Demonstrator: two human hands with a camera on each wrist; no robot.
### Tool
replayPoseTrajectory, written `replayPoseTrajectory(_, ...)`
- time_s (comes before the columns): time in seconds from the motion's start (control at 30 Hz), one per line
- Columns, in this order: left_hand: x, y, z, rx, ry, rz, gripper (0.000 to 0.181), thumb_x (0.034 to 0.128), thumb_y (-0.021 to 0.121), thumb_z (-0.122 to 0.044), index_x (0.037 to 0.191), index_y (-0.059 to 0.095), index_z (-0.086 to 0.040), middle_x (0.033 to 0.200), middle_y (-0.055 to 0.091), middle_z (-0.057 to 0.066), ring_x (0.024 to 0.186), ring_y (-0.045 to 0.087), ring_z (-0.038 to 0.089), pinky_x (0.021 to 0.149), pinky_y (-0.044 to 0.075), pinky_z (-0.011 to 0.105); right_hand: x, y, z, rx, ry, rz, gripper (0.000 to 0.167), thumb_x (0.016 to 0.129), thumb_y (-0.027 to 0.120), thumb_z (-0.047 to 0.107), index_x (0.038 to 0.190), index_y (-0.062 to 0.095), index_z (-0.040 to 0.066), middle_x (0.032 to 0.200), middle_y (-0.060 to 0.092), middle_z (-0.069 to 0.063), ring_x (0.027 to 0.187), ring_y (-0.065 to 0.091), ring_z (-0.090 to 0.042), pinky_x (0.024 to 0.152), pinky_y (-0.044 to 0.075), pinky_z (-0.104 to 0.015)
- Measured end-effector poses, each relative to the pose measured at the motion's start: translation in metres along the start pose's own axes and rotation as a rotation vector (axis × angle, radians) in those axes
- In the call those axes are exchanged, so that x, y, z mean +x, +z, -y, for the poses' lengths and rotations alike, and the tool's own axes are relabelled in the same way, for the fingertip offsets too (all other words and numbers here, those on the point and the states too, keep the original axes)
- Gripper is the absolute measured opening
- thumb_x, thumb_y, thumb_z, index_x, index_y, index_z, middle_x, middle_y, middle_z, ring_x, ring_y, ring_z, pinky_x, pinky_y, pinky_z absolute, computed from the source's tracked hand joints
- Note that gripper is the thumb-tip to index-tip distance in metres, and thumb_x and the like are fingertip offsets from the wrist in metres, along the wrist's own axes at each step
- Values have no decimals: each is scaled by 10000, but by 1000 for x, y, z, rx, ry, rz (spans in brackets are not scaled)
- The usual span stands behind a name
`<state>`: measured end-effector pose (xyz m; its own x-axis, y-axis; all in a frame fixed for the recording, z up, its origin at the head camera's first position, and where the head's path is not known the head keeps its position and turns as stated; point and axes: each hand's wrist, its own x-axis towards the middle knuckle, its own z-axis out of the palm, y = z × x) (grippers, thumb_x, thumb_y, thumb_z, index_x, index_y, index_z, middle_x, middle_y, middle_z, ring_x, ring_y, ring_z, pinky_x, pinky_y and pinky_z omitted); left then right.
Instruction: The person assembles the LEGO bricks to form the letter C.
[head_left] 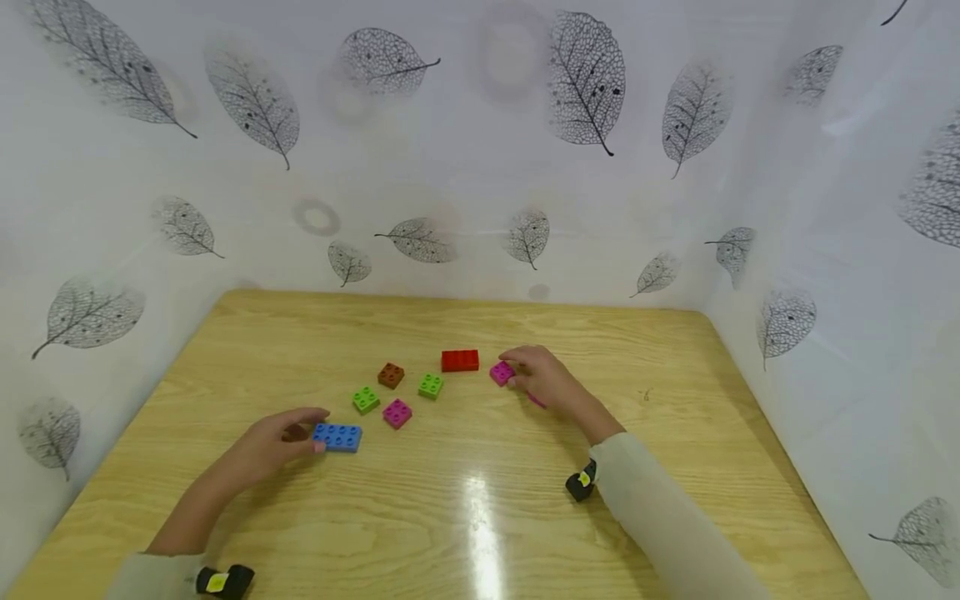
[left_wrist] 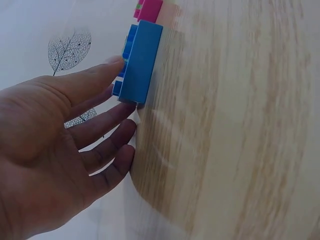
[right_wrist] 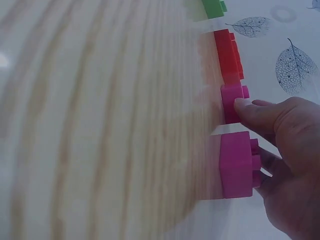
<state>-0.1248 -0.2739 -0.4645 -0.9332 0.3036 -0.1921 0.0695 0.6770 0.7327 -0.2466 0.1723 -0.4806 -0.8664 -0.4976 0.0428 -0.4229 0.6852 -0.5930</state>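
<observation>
My left hand (head_left: pixel 266 446) holds the left end of a blue eight-stud toy brick (head_left: pixel 341 438) between thumb and index finger. In the left wrist view its other fingers are spread loosely below the blue brick (left_wrist: pixel 143 62). Farther back on the right, my right hand (head_left: pixel 549 382) pinches a small pink four-stud brick (head_left: pixel 500 373), the thumb on its near side. Another pink brick (right_wrist: pixel 236 167) stands under the right palm, mostly hidden in the head view. Both held bricks appear to sit on the table, studs up.
Between the hands lie a red brick (head_left: pixel 460 361), a brown brick (head_left: pixel 391 375), two green bricks, one left (head_left: pixel 366 400) and one right (head_left: pixel 431 386), and a third pink brick (head_left: pixel 397 413). The wooden table (head_left: pixel 420 517) meets a leaf-patterned white curtain (head_left: pixel 465 167) at the back and sides.
</observation>
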Motion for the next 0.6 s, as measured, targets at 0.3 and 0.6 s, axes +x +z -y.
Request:
replayPoseTrajectory(0.3,0,0,-4,34,4,7,469,946,714,-244,1354,603,-42,1286,640,173,1098,623,299,913,518,490,0,0,5,-113,-35,8,334,931,733,186,1253,699,105,1287,682,-82,1163,569,-281,1033,455,-465)
replayPoseTrajectory(0.6,-1,4,-4,50,25,-8,402,946,710,-221,1294,636,-35,1254,653,177,1098,630,326,915,524,505,-4,1,8,-155,-34,16,321,932,732,197,1238,712,105,1251,695,-63,1084,553,-240,972,466,-426)
